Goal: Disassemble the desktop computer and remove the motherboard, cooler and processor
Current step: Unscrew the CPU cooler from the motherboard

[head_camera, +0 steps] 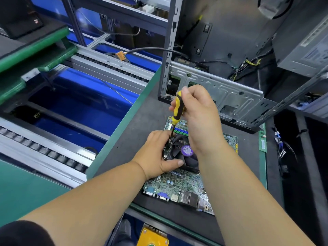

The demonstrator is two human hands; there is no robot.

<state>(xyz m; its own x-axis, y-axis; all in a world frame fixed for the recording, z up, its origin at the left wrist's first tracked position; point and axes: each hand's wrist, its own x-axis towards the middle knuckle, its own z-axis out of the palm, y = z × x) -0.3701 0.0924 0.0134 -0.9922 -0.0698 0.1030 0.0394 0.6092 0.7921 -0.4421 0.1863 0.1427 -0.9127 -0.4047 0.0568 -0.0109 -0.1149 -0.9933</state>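
Note:
The green motherboard (179,185) lies flat on the dark work mat, out of the case. A black cooler (184,153) with a purple-labelled fan hub sits on it. My left hand (158,153) grips the cooler's left side, thumb across its front edge. My right hand (197,114) holds a yellow-and-black screwdriver (177,107) upright, its tip on a screw at the cooler's far-left corner. The processor is hidden under the cooler.
The open grey computer case (221,89) stands just behind the motherboard, with loose cables and a power supply (305,47) at the right. A green memory stick (262,142) lies right of the board. A conveyor with blue bins (76,96) runs along the left.

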